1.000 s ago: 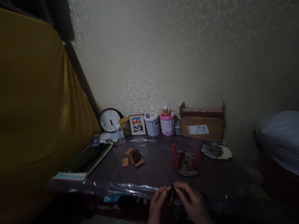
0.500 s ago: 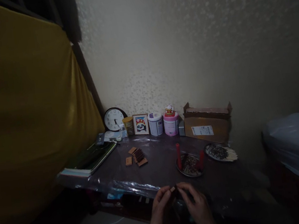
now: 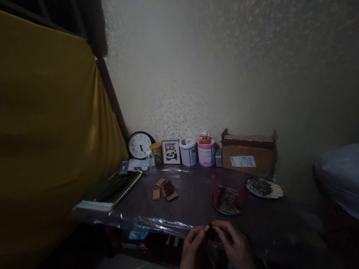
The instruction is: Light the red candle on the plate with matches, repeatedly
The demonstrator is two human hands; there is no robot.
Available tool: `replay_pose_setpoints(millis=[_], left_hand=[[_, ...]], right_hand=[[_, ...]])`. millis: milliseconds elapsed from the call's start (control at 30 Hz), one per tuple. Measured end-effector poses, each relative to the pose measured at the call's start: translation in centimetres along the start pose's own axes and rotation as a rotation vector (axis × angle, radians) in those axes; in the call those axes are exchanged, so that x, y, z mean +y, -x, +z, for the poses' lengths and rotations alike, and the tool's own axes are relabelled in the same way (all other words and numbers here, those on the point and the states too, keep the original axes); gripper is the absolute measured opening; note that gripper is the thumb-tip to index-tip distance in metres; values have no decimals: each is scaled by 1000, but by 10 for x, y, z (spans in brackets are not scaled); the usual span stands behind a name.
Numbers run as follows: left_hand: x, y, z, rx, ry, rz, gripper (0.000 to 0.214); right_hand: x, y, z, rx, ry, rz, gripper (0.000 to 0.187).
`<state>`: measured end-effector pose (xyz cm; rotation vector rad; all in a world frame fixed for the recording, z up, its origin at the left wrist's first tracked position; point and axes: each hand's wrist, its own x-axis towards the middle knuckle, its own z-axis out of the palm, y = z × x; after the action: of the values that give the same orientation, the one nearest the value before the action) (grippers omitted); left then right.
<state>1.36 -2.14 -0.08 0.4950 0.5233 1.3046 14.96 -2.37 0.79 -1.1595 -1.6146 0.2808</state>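
My left hand (image 3: 194, 249) is closed in a pinch on a small matchbox (image 3: 207, 228), whose pale end shows between the fingers. Close against it, my right hand (image 3: 234, 244) is closed too, thumb and fingertips together by the box's dark edge. What the right fingertips hold is too small and dark to make out. Both hands are in front of the table's near edge. Beyond them, a round metal plate (image 3: 227, 213) bears an upright red candle (image 3: 214, 189), a second, leaning red candle (image 3: 241, 196) and dark scraps.
Several small matchboxes (image 3: 156, 194) lie loosely piled on the plastic-covered table (image 3: 188, 201). Matchsticks fill another plate (image 3: 262, 187) at right. A clock (image 3: 141, 145), framed panda picture (image 3: 171, 152), white tub (image 3: 188, 152), pink tub (image 3: 206, 154) and cardboard box (image 3: 248, 154) line the wall. Books (image 3: 111, 194) lie left.
The camera view has shifted slightly, so the table things appear a little lower. Both hands keep nearly the same pose around the matchbox, their fingertips close together.
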Motion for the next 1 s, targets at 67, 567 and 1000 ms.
replay_pose_setpoints(millis=[67, 567, 1000], left_hand=[[4, 6, 3, 8, -19, 13, 18], [20, 38, 9, -47, -30, 35, 13], [24, 51, 14, 30, -78, 32, 21]], right_hand=[[-3, 3, 0, 3, -6, -8, 15], [-38, 13, -8, 65, -40, -24, 13], [-43, 21, -9, 61, -26, -67, 12]])
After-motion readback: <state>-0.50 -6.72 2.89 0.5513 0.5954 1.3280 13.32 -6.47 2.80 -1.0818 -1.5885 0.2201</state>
